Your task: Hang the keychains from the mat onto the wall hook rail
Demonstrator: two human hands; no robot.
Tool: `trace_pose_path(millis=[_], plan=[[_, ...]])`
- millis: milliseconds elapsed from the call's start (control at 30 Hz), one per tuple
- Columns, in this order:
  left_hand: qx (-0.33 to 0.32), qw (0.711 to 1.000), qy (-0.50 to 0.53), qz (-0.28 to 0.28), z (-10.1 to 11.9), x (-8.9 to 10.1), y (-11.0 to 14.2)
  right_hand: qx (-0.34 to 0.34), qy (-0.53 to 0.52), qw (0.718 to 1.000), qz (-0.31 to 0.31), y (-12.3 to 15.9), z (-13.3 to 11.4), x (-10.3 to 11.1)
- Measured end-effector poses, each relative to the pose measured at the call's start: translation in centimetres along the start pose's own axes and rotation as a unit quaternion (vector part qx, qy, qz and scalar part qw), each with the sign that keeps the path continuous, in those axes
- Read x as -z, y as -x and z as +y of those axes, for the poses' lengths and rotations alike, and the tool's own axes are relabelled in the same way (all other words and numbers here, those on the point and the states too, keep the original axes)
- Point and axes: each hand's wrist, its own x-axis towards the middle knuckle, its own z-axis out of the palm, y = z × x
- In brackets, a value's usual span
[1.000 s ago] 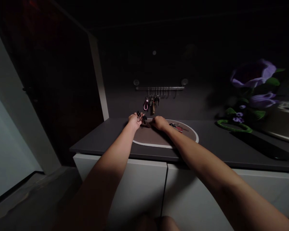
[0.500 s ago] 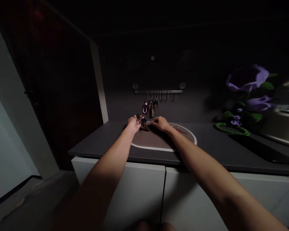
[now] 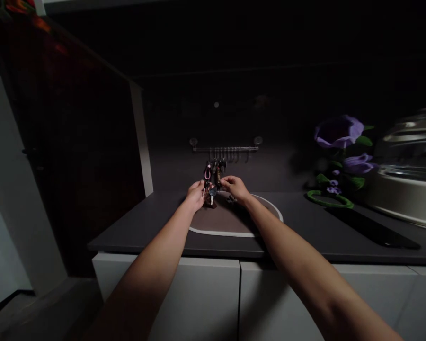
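Left hand [image 3: 195,195]: closed around a key bunch, fingers curled in, narrow grip, sits over the mat's upper edge.
Right hand [image 3: 236,188]: fingers together in a narrow pinch, reaching left toward the bunch and the hanging keys. Fingertips [image 3: 223,180] are right beside the hanging keys. Can't tell if they hold anything; too small and dark.
Key bunch [image 3: 210,194]: between the two hands, just right of the left palm, dark fob and metal keys, one key pointing down. Held above the mat or resting on it, can't tell.
Hanging keys [image 3: 216,171]: cluster under the rail, directly above the hands, with a pink loop fob [image 3: 207,174] on the left side.
Rail [image 3: 225,148]: metal bar with a row of small hooks, fixed to the dark wall by two suction cups.
Mat [image 3: 234,234]: oval, brown with a white border, lies on the countertop under both hands.
Small dark keys [image 3: 230,200]: lie on the mat near the right wrist, partly hidden by the hand.
Countertop [image 3: 145,232]: dark grey, above white cabinet doors [image 3: 199,293].
Right side: artificial purple flowers [image 3: 338,131] against the wall, a green loop [image 3: 329,200] on the counter, a steel pot with a glass lid [image 3: 401,199] at the far right, well apart from the hands.
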Motion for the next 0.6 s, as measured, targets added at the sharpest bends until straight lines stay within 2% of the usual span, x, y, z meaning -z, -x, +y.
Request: trace_pose_path(millis=[133, 267, 367, 600], plan=[[-0.003, 1.0, -0.021, -0.022, -0.4, -0.1, -0.1, -0.013, -0.079, 0.996, 0.047, -0.2, -0.6, 0.2], [-0.011, 0.999, -0.017, -0.036, -0.9, 0.1, -0.6, 0.003, -0.105, 0.988, 0.112, -1.8, -1.2, 0.9], [-0.014, 0.999, -0.014, -0.041, -1.2, 0.2, -0.9, 0.018, -0.077, 0.985, 0.156, -3.5, -1.8, 1.5], [-0.009, 0.999, -0.026, -0.043, -1.3, -0.1, -0.7, 0.042, -0.001, 0.977, 0.211, -7.2, -2.2, 2.6]])
